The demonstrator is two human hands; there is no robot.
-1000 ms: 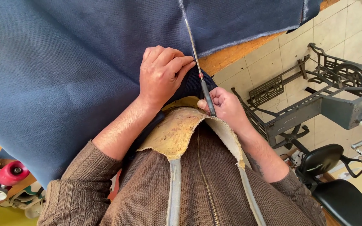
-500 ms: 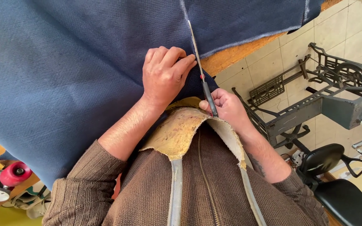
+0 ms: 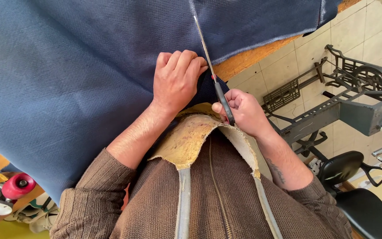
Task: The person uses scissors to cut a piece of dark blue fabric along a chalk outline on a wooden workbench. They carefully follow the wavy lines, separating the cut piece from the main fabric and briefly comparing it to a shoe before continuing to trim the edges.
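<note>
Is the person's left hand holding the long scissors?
No, the left hand presses flat on the blue woven fabric; the right hand holds the long scissors.

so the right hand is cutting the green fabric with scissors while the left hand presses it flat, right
Not quite: the fabric is blue, not green, as the head view shows. The rest holds: the right hand works the scissors through it while the left hand presses it flat.
</note>
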